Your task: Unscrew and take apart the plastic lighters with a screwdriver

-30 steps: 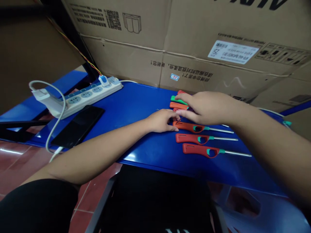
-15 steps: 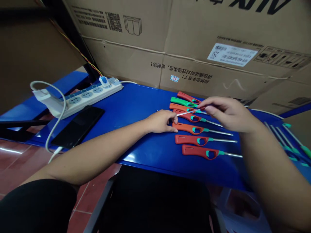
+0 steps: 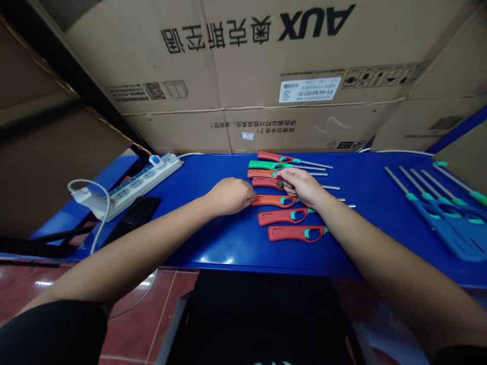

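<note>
Seven lighters [image 3: 266, 218] are laid in a row at the middle of the blue worktop [image 3: 213, 243], spread from the back edge toward the front edge, with handles toward the left end and metal tubes toward the right end. A green lighter [image 3: 261, 165] is placed second from the back edge; the others are red or orange.

The left hand [image 3: 233, 196] is held low at the handle end of an orange lighter [image 3: 269, 201], fifth from the back edge. Its grip is curled narrow; whether anything is held inside cannot be told. By the right hand [image 3: 304, 185], thumb and fingers are pinched together over the row; a thin pale strip [image 3: 269, 176] is held in that grip, barely visible above the third lighter.

Near the right end, blue lighters [image 3: 452, 234] are set side by side, tubes pointed to the back edge. Toward the left end, a white power strip [image 3: 154, 174] is placed at a slant, and a black phone [image 3: 142, 211] is partly covered by the left forearm. The back edge is lined by a cardboard box [image 3: 243, 71].
</note>
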### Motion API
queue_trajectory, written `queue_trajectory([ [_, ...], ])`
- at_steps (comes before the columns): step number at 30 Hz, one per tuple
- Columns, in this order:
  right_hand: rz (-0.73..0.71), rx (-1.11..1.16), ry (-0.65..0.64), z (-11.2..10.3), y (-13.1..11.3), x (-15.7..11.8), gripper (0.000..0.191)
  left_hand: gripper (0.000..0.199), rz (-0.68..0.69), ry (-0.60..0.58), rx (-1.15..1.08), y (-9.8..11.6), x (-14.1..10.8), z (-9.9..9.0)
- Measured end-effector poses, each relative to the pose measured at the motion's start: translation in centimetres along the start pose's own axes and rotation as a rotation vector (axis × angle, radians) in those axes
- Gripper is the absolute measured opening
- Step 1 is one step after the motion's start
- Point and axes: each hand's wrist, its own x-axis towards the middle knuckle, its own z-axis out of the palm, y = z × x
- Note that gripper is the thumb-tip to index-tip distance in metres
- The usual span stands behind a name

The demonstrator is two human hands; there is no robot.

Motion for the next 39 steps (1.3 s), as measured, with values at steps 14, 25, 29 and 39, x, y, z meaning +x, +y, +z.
queue_trajectory([
  [14, 0.003, -0.018, 0.058, 0.2, 0.2, 0.3, 0.022, 0.020, 0.234, -0.375, 0.400, 2.7, 3.7, -3.4],
  [25, -0.125, -0.360, 0.172, 0.7, 1.1, 0.9, 0.023, 0.018, -0.084, -0.550, 0.143, 1.8, 5.3, -4.3],
  [29, -0.188, -0.578, 0.184, 1.4, 1.0, 0.6, 0.023, 0.019, -0.251, -0.588, -0.019, 1.3, 5.8, -4.2],
  [39, -0.236, -0.905, 0.169, 2.6, 1.0, -0.5, 0.023, 0.029, -0.511, -0.673, -0.312, 0.4, 5.0, -2.6],
])
